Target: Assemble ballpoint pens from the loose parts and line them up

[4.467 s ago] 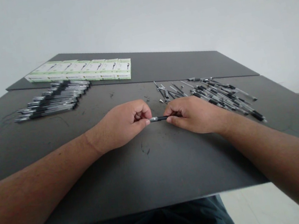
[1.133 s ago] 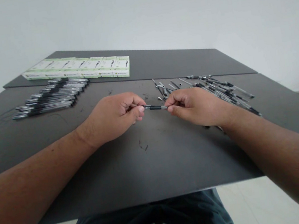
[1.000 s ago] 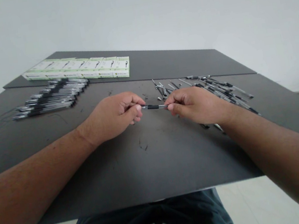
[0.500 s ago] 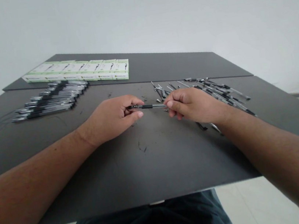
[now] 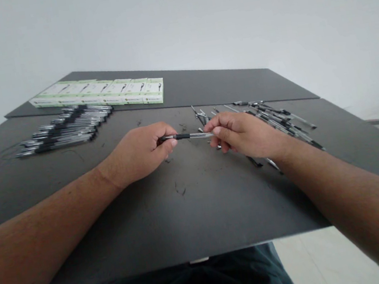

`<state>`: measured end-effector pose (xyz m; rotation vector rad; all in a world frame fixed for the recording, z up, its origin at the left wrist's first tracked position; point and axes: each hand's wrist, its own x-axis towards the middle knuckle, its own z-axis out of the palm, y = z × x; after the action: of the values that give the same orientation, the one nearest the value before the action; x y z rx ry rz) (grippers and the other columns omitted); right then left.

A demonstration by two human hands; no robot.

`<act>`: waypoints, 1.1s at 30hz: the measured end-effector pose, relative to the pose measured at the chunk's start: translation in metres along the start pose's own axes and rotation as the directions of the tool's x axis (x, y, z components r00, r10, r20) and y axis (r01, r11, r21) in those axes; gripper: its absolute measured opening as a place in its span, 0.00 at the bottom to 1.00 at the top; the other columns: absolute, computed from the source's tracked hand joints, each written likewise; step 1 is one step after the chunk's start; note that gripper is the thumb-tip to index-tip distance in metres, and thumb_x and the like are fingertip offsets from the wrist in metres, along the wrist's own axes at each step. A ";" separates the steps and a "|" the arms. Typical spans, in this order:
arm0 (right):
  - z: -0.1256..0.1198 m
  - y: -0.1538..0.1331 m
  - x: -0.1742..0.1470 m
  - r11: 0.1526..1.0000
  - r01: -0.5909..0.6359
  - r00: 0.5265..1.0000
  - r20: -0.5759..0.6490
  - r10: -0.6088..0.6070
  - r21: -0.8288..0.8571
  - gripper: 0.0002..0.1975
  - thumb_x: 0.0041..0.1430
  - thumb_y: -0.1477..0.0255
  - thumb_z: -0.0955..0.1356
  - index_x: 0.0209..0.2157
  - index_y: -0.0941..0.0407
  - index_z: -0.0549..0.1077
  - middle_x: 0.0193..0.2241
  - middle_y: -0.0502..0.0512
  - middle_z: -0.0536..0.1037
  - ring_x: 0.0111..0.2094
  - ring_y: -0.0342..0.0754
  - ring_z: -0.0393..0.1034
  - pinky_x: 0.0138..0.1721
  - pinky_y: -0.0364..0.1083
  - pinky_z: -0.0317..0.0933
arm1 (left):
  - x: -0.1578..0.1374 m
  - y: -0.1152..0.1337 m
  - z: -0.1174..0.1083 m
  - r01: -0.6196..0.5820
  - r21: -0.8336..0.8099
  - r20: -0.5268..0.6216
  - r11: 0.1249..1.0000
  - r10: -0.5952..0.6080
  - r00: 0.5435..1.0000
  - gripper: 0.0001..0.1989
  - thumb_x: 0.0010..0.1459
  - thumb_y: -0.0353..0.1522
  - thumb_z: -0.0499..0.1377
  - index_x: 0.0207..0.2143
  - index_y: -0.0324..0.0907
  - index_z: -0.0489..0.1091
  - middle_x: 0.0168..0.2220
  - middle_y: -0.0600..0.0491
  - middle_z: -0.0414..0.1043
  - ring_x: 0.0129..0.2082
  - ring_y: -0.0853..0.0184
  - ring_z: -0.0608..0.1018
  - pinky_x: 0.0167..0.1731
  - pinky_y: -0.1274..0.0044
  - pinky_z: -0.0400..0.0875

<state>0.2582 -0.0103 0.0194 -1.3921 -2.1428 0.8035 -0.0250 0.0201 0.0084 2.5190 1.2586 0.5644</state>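
A pen (image 5: 194, 135) with a clear barrel and a black grip lies level between my two hands, above the middle of the table. My left hand (image 5: 141, 149) is closed on its dark end, thumb and forefinger pinching it. At the clear end, the thumb and fingers of my right hand (image 5: 241, 134) are closed around the barrel. Behind and beside my right hand lies a loose pile of pen parts (image 5: 278, 122), partly hidden by that hand and forearm. Left of my left hand, finished-looking pens (image 5: 67, 126) lie side by side in a slanted row.
A row of white and green boxes (image 5: 105, 92) with pen pictures stands at the back left. The dark grey table (image 5: 173, 229) has a seam across its back part and a few dark marks. A pale wall rises behind it.
The left hand has shifted slightly left along with the pen, and more of the clear barrel shows between the hands. The right hand's fingers have moved a little. The view has tilted slightly.
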 end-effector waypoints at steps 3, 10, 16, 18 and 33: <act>0.000 0.000 0.000 0.998 -0.008 1.000 -0.026 0.006 -0.062 0.08 0.69 0.69 0.66 0.47 0.54 0.75 0.33 0.50 0.85 0.28 0.45 0.78 0.32 0.44 0.65 | 0.000 0.000 0.000 -0.022 0.001 0.043 1.000 0.022 0.999 0.17 0.66 0.45 0.54 0.38 0.45 0.77 0.29 0.55 0.82 0.31 0.63 0.82 0.32 0.74 0.66; 0.000 -0.003 -0.001 0.999 -0.015 1.000 -0.010 0.014 -0.048 0.09 0.70 0.66 0.66 0.45 0.54 0.75 0.31 0.49 0.84 0.28 0.45 0.78 0.32 0.44 0.64 | -0.001 -0.001 0.001 -0.012 -0.030 0.010 0.999 0.012 1.000 0.17 0.66 0.44 0.55 0.46 0.44 0.76 0.30 0.54 0.82 0.31 0.63 0.82 0.33 0.74 0.68; 0.002 -0.003 -0.001 0.990 0.035 0.999 0.035 -0.030 -0.135 0.07 0.70 0.67 0.66 0.42 0.53 0.75 0.31 0.47 0.84 0.27 0.44 0.77 0.34 0.44 0.65 | 0.000 -0.003 0.003 -0.101 0.024 0.036 0.995 0.100 0.994 0.20 0.67 0.43 0.55 0.52 0.45 0.78 0.47 0.50 0.85 0.45 0.60 0.83 0.44 0.73 0.72; 0.004 -0.003 -0.002 0.988 0.053 0.997 0.068 -0.044 -0.144 0.07 0.70 0.67 0.66 0.42 0.53 0.75 0.31 0.47 0.84 0.27 0.44 0.77 0.34 0.44 0.64 | 0.000 -0.003 0.004 -0.162 0.048 0.033 0.986 0.160 0.987 0.20 0.67 0.42 0.55 0.54 0.46 0.78 0.51 0.50 0.83 0.50 0.59 0.82 0.51 0.72 0.72; 0.003 0.002 -0.004 0.928 0.087 0.990 -0.075 -0.122 -0.361 0.11 0.65 0.62 0.69 0.44 0.51 0.80 0.32 0.52 0.84 0.32 0.50 0.78 0.33 0.47 0.63 | -0.064 -0.080 -0.069 -0.051 0.381 0.181 0.923 -0.020 0.983 0.20 0.71 0.44 0.51 0.49 0.45 0.79 0.47 0.48 0.80 0.50 0.58 0.78 0.54 0.68 0.70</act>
<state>0.2587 -0.0136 0.0153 -1.4377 -2.3449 0.3055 -0.1472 0.0200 0.0236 2.8165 1.3929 0.0855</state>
